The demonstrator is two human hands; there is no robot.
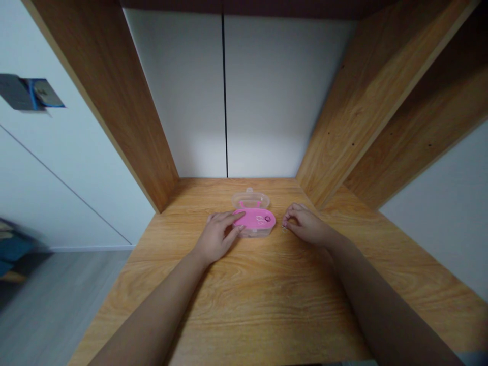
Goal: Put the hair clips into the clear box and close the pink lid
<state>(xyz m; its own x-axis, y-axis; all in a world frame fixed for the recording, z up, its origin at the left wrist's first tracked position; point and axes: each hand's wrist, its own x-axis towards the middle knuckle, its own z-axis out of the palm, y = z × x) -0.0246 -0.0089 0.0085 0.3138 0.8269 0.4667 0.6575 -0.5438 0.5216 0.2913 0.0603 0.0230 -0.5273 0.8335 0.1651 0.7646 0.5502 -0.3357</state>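
A small oval clear plastic box [254,233] stands on the wooden surface, its clear lid [250,197] flipped back behind it. Inside its top sits a pink tray [249,218]. Several thin pale loops [261,220] lie on the tray's right part, along with one dark loop [267,219]. My left hand [220,235] grips the box's left end, with fingers over the pink tray and the thumb at the front wall. Just right of the box, my right hand [303,222] pinches a small pale loop [284,229] low over the wood; its exact kind is too small to tell.
The wooden desktop [244,305] lies between a left wooden panel [125,101] and a right wooden upright [343,132]. A white back wall [267,101] with a dark vertical seam closes the far side. Grey floor [76,295] shows at lower left.
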